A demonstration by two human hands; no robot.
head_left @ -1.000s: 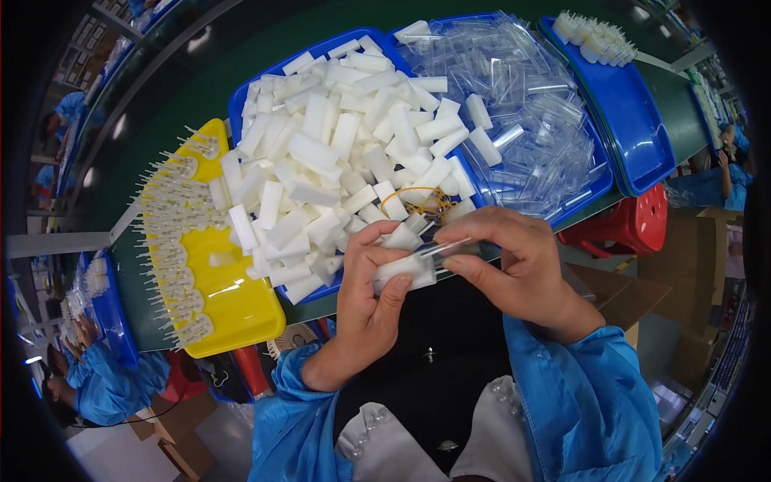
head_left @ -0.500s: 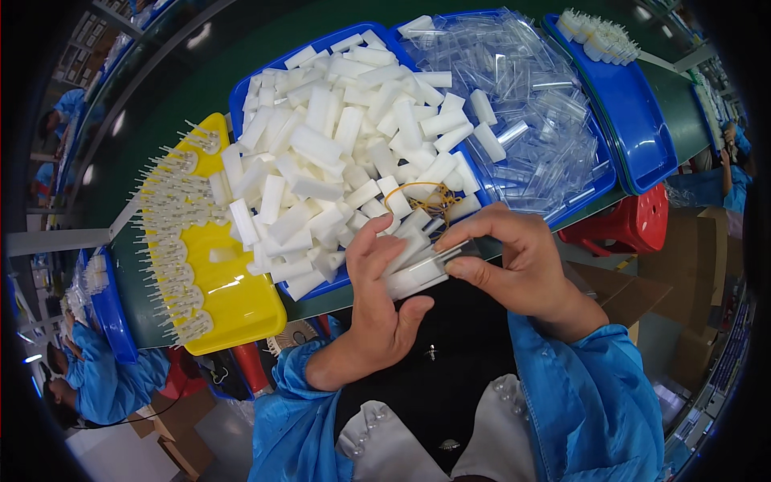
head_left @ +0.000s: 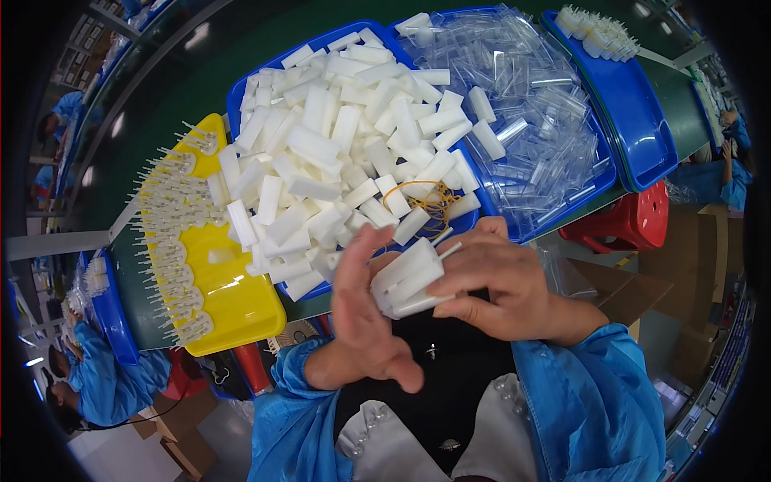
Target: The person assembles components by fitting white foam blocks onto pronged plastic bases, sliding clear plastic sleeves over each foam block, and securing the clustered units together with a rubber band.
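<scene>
My right hand grips a small bundle of white foam blocks between thumb and fingers, just in front of the trays. Clear plastic seems to lie along the bundle; its exact make-up is partly behind my fingers. Beside the bundle's left side, my left hand is open and blurred, its thumb spread away; whether it touches the bundle is unclear. Beyond my hands, many loose white foam blocks heap over a blue tray. Tan rubber bands lie on the heap's near right edge.
Clear plastic pieces fill another blue tray on the right. A yellow tray at left holds rows of white pronged parts. A blue tray, a red stool and cardboard boxes are farther right. Co-workers sit at both sides.
My left hand has loosened from the bundle, its fingers and thumb now apart. My right hand has shifted its hold, and the bundle has turned, showing more of its white blocks.
</scene>
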